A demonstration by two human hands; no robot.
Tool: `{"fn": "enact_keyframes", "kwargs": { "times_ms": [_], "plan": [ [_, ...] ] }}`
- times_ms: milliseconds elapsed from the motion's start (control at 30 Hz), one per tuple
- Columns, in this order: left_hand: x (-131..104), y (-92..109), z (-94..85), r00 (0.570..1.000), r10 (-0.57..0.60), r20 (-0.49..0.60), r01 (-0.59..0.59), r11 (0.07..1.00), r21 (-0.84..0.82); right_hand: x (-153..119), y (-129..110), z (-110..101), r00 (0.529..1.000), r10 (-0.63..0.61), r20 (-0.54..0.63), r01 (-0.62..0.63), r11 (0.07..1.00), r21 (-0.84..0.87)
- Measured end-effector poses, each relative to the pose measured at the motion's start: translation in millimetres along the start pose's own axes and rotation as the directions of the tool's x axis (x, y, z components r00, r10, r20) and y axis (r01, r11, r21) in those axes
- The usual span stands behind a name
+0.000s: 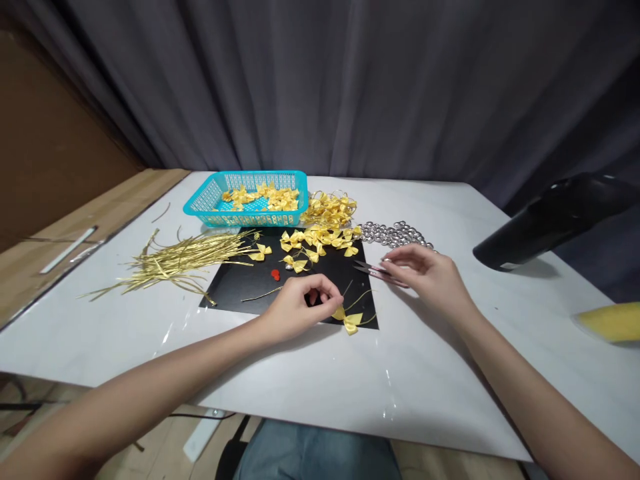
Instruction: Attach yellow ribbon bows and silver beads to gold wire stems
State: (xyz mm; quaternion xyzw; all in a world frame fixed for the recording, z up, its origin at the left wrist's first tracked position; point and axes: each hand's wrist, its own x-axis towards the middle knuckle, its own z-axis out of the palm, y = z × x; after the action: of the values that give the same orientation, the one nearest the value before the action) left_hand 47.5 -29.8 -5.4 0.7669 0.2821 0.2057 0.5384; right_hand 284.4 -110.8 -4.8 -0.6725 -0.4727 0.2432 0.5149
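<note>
My left hand (305,303) is over the black mat, thumb and forefinger closed on a yellow ribbon bow (353,323). Gold cord (361,300) trails from that bow near the mat's right corner. My right hand (425,273) pinches a small shiny silver bead (386,261) at its fingertips. Just below those fingers lie scissors (371,269), their blades pointing left and the handles partly covered by the hand. Beyond it spreads a pile of silver beads (395,233). Several other yellow bows (320,240) rest on the black mat (233,283).
A turquoise basket (200,208) holding yellow bows stands at the back. Corded bows (330,208) are heaped beside it. Gold cords (185,260) lie left, small red pieces (275,274) on the mat. At right are a black cylindrical object (515,233) and a yellow item (613,322).
</note>
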Motion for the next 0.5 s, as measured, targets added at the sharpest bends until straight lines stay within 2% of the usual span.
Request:
{"fn": "enact_keyframes", "kwargs": {
  "times_ms": [100, 233, 333, 500],
  "plan": [
    [0, -1, 0.5, 1.0, 0.005, 0.016, -0.005, 1.0, -0.005, -11, -11, 19, 0.991, 0.084, 0.105, -0.102, 0.978, 0.183],
    [0, -2, 1.5, 0.999, -0.006, 0.047, 0.006, 1.0, -0.005, -18, -14, 33, 0.965, 0.202, 0.17, -0.252, 0.896, 0.365],
    [0, -2, 2.1, 0.998, -0.019, 0.053, 0.019, 1.0, 0.002, -20, -13, 36, 0.945, 0.24, 0.223, -0.314, 0.856, 0.411],
    [0, -2, 2.8, 0.998, -0.029, 0.049, 0.029, 1.0, 0.011, -23, -19, 39, 0.932, 0.246, 0.266, -0.337, 0.856, 0.392]
  ]
}}
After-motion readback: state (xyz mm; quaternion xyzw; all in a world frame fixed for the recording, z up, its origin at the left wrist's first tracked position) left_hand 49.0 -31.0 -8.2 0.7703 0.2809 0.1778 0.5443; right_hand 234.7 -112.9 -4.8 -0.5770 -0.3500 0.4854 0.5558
